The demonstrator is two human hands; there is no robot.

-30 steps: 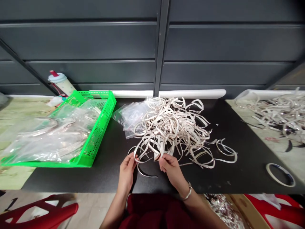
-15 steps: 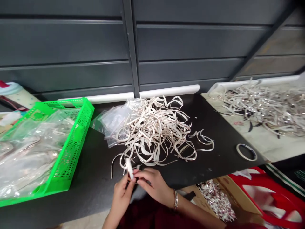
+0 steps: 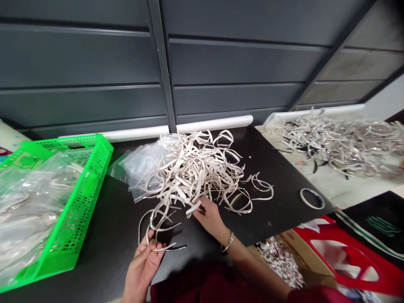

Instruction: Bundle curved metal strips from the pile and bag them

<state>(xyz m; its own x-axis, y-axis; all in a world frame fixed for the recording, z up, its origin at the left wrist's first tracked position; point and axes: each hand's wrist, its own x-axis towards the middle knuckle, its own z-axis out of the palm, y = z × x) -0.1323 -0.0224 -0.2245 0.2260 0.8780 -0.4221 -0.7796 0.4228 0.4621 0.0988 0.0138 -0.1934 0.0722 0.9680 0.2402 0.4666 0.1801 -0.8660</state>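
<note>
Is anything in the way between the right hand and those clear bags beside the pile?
Yes: part of the pile of curved strips lies between the right hand and the clear bags.

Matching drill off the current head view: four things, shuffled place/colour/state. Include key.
1. Crate
2. Tape-like ring
3. Right hand
4. Cardboard box

A. Pinching a pale strip
B. Below the dark tabletop, holding shiny scraps
C. Flat on the tabletop, near its right end
D. Green, holding clear bags

Pairs: 1-D, 2-C, 3-A, 4-B
</note>
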